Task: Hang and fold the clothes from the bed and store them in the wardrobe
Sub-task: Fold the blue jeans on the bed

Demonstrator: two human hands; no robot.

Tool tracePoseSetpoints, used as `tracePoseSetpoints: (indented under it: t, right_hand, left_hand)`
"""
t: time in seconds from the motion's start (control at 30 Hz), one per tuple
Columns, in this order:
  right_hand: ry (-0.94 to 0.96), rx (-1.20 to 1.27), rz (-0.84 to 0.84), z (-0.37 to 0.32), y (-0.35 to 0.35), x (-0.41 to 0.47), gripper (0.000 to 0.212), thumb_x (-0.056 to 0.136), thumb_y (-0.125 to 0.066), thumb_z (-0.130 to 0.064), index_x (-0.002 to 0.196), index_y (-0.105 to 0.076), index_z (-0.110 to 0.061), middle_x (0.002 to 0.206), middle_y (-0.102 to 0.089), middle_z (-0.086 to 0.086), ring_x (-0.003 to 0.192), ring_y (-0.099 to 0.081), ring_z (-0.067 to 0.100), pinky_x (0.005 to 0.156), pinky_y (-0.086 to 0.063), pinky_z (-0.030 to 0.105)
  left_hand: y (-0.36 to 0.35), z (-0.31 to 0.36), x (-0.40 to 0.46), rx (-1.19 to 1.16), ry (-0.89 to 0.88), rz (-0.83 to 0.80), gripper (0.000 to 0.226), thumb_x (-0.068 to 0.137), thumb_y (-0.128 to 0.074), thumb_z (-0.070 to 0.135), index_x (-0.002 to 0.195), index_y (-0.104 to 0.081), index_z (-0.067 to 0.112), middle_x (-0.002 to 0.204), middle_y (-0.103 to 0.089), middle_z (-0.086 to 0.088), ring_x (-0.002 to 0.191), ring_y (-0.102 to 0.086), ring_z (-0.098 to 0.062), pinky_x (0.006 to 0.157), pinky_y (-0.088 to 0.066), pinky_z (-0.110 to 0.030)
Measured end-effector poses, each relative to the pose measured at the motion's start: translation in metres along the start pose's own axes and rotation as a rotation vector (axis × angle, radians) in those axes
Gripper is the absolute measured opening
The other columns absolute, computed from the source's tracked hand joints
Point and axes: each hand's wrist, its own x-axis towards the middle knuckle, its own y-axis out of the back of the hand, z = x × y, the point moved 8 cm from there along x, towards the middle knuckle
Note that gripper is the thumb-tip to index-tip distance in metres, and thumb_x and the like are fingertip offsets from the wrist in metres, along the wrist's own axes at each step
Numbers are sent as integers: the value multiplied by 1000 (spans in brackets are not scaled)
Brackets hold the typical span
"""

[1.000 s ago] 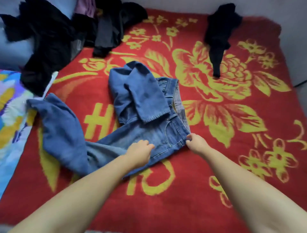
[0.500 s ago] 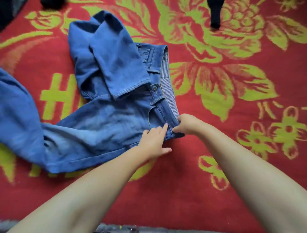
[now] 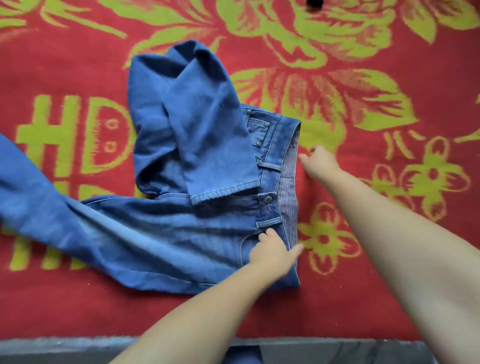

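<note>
The jeans (image 3: 161,233) are seen in the head view spread on the bed's red blanket (image 3: 389,298), which is patterned with yellow-green flowers. The waistband is turned toward 3 o'clock, with its striped lining (image 3: 289,182) exposed along the edge and the metal button (image 3: 267,199) visible just inside it. One leg is folded back over the seat, its hem lying close to the button, while the other leg is stretched away toward 9 o'clock and runs out of the picture.

The left hand (image 3: 272,253) is laid on the denim at the lower part of the waistband, at about 5 o'clock of the garment; its fingers are curled against the cloth with the thumb stretched over the waistband edge, but whether fabric is pinched cannot be told. The right hand (image 3: 318,163) is held just beside the waistband at 3 o'clock, over the blanket, loosely open with nothing gripped.

A small dark item (image 3: 314,3) is cut off at 12 o'clock. A grey edge (image 3: 65,349) runs along 6 o'clock.
</note>
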Motion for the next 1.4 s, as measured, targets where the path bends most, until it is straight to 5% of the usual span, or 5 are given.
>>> tracePoseSetpoints:
  t: [0.4, 0.6, 0.9, 1.23, 1.4]
  right_hand:
    - [160, -104, -81, -12, 7, -1, 32, 90, -61, -20, 119, -58, -7, 119, -63, 16, 107, -59, 34, 77, -41, 29]
    - [-198, -358, 270, 112, 119, -15, 33, 90, -56, -13, 122, -52, -3, 121, -56, 27, 111, -54, 43, 88, -46, 44]
    - [-59, -40, -43, 49, -5, -16, 89, 90, -64, -36, 151, -7, -2, 142, -45, 23, 129, -45, 36, 102, -35, 38]
    - [32, 158, 22, -31, -23, -21, 85, 88, -61, -48, 152, -17, -12, 152, -30, 17, 139, -32, 31, 111, -26, 35]
    - [-72, -82, 262, -34, -17, -30, 25, 93, -46, -10, 108, -64, 0, 114, -62, 27, 109, -55, 40, 83, -44, 37]
  left_hand:
    - [-31, 46, -37, -70, -198, -71, 18, 86, -47, 10, 96, -32, 14, 117, -51, -20, 106, -52, -42, 83, -40, -46]
    - [-55, 143, -79, -240, -523, -358, 38, 97, -49, 22, 130, -45, 4, 123, -56, -23, 112, -52, -36, 94, -40, -40]
    - [142, -37, -2, -28, -310, 232, 23, 90, -45, 9, 100, -64, 16, 102, -69, -5, 98, -60, -25, 82, -42, -32]
    - [188, -85, -4, -123, -406, 223, 25, 90, -49, 12, 110, -62, 18, 87, -59, 8, 81, -55, -13, 66, -31, -19]
    - [195, -62, 4, -429, -387, 203, 26, 94, -53, 13, 118, -62, 11, 108, -67, -6, 102, -61, -21, 88, -44, -25]
